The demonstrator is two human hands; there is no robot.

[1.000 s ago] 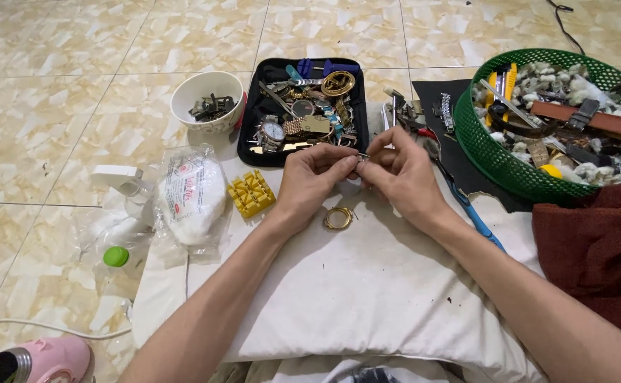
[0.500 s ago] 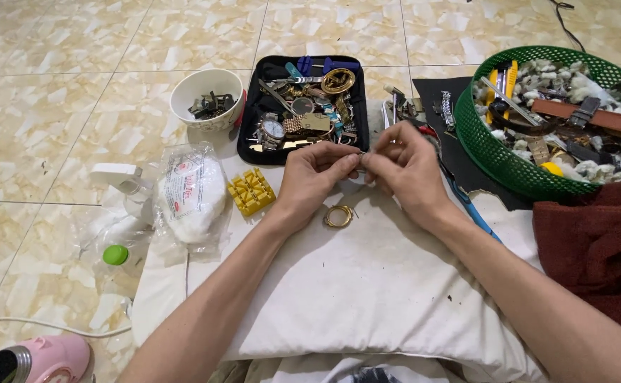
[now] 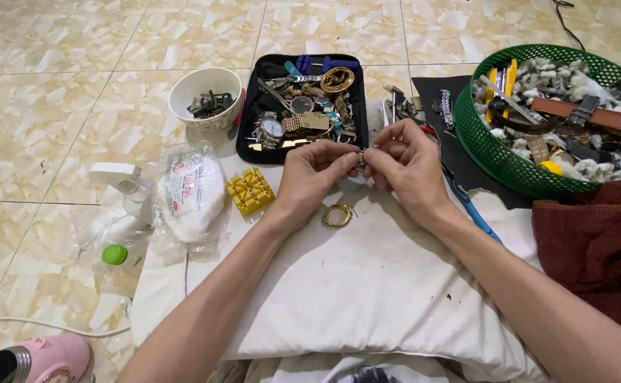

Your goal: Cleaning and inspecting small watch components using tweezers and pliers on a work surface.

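A small metal watch part is pinched between the fingertips of the left hand and right hand, above the white pillow. Being so tiny, it could slip out and vanish among the clutter of the black tray.

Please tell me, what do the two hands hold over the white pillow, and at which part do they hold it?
The left hand and right hand pinch one small metal part between their fingertips, one on each side. It is too small to name.

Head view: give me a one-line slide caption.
Left hand and right hand pinch a small metal part above a gold ring on a white pillow.
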